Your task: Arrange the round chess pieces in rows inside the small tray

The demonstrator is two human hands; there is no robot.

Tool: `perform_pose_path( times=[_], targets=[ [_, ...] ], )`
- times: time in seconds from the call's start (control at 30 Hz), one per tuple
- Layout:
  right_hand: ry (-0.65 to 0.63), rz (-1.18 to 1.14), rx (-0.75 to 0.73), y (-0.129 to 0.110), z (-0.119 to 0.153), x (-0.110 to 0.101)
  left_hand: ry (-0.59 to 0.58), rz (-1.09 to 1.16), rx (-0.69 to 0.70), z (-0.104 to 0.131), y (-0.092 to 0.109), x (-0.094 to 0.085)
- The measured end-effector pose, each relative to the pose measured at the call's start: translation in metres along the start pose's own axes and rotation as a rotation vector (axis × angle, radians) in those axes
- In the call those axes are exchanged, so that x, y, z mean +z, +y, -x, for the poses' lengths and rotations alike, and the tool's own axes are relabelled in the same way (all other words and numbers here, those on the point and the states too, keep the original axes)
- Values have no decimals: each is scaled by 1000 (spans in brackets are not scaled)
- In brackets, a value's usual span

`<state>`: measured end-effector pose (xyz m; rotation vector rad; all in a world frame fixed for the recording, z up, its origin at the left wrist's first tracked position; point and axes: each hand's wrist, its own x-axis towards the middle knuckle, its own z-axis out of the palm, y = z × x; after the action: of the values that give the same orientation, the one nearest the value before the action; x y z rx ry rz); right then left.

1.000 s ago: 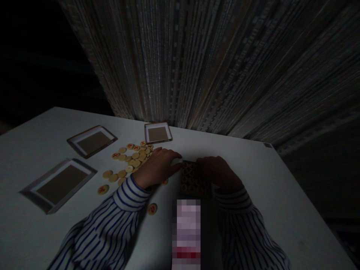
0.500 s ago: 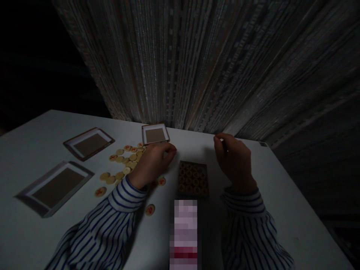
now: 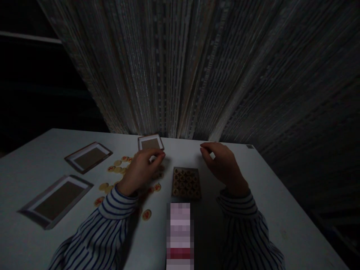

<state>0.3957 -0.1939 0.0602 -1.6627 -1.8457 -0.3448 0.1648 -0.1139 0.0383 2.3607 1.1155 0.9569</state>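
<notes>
A small square box (image 3: pixel 200 183) filled with rows of round pieces lies in the middle of the table. To its left, my left hand (image 3: pixel 140 168) hovers over loose pieces, thumb and forefinger curved with a gap between their tips and nothing visible in them. On the box's right, my right hand (image 3: pixel 222 161) is raised, its thumb apart from the bent fingers, and no object shows in it. Loose pale round pieces (image 3: pixel 117 163) are scattered at the left, some with red marks. A red-marked piece (image 3: pixel 146 215) lies nearer me.
Three shallow trays stand on the white table (image 3: pixel 264 210): one at the left (image 3: pixel 56 200), one behind it (image 3: pixel 89 156), one at the back (image 3: pixel 150 143). A striped curtain (image 3: pixel 168 75) hangs behind the table's far edge.
The camera view has shifted. My right hand has moved left, closer to the box, and its thumb and forefinger are more clearly spread. My left hand remains above the loose pieces.
</notes>
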Motion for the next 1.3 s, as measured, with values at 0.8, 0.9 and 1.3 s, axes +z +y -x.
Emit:
perform_pose_path(
  times=[0.8, 0.9, 1.3],
  targets=[
    [-174, 0, -38, -2, 19, -5, -57, -8, -15, 34, -22, -12],
    [-175, 7, -40, 1, 21, -4, -132, -36, 15, 34, -24, -5],
    [-128, -1, -84, 13, 19, 5, -199, -152, 29, 30, -32, 17]
  ],
)
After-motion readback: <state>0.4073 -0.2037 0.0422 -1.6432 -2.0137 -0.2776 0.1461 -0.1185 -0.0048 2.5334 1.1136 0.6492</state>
